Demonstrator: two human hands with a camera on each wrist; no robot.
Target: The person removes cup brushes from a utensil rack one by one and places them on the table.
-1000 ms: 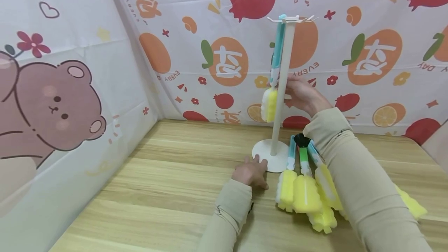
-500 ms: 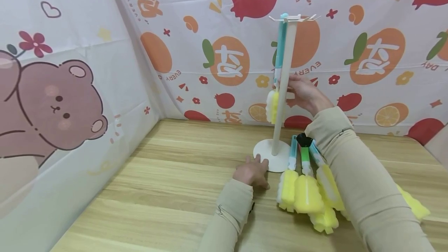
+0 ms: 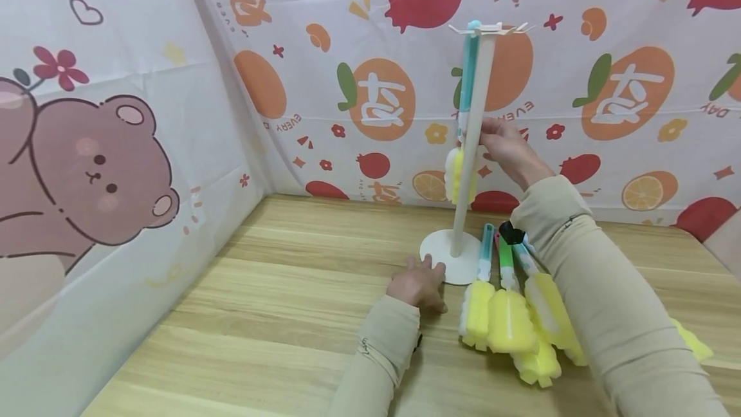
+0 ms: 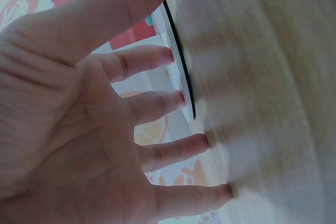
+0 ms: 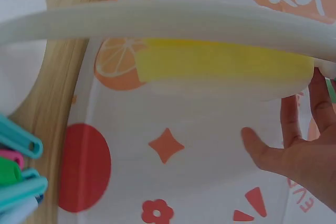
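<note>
A white stand (image 3: 476,114) with a round base (image 3: 437,243) and a ring of hooks on top stands on the table. From one hook hangs a sponge brush (image 3: 469,76) with a teal handle and a yellow-and-white sponge head (image 5: 226,64), partly behind the post. My right hand (image 3: 509,148) reaches behind the post to the brush's neck; in the right wrist view its fingers extend to the sponge's end and the thumb stands apart. My left hand (image 3: 418,287) has its fingers spread, some on the base's rim and others on the table (image 4: 252,103).
Several sponge brushes (image 3: 512,324) lie in a pile right of the base, handles towards the back, partly under the right sleeve (image 3: 602,282). Another yellow sponge head (image 3: 691,341) shows beyond that sleeve. A fruit-print cloth (image 3: 324,166) rises behind the table.
The hanging brush has swung slightly right, further behind the post, and the right hand's fingers have shifted about its neck. The left hand stays on the base.
</note>
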